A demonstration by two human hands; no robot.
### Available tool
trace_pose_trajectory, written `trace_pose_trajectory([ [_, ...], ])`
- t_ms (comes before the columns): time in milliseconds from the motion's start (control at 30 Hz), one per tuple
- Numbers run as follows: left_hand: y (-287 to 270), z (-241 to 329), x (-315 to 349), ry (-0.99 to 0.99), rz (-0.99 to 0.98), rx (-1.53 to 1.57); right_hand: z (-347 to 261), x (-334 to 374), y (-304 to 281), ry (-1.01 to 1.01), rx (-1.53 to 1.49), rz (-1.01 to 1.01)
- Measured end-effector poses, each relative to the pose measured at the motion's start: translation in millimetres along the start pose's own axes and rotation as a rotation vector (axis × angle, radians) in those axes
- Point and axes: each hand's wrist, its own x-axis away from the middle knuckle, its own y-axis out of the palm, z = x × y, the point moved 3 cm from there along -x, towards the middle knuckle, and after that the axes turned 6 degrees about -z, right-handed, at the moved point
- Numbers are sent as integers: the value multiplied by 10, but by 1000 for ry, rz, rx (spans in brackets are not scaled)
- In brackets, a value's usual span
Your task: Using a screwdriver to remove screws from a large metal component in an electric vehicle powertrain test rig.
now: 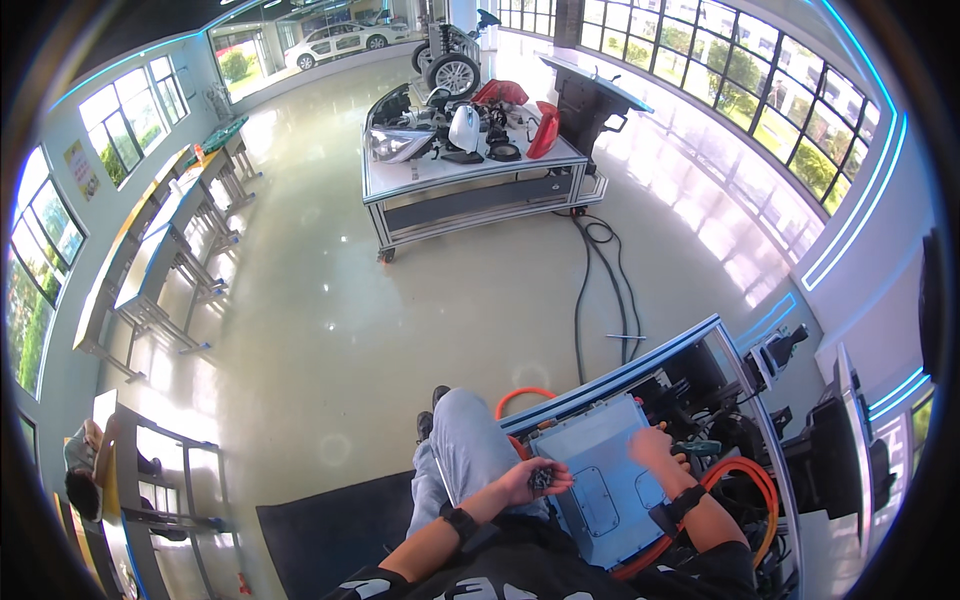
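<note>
My left hand (522,482) is palm up and cupped, holding a heap of small dark bolts (542,478). It is over the left side of a pale blue-grey metal box (595,500), which has flat cover plates on top. At the box's far right edge is my right hand (652,448), its fingers curled down and slightly blurred. Whatever those fingers hold is too small or hidden to make out. A dark green tool-like thing (703,448) lies just right of that hand. Thick orange cables (745,468) loop beside the box.
An aluminium frame (640,362) surrounds the box and dark machine parts. Ahead, a wheeled table (480,185) carries car lamps and other parts. Black cables (580,300) run across the floor. Long desks (165,240) line the left wall; a person (85,470) sits at the lower left.
</note>
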Motion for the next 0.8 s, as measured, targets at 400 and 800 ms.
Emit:
trace_pose_trajectory([
  [400, -37, -13, -51, -95, 203, -122, -1240, 989, -207, -532, -286, 2],
  [800, -42, -56, -39, -89, 185, -93, -1398, 1089, -274, -584, -331, 65],
])
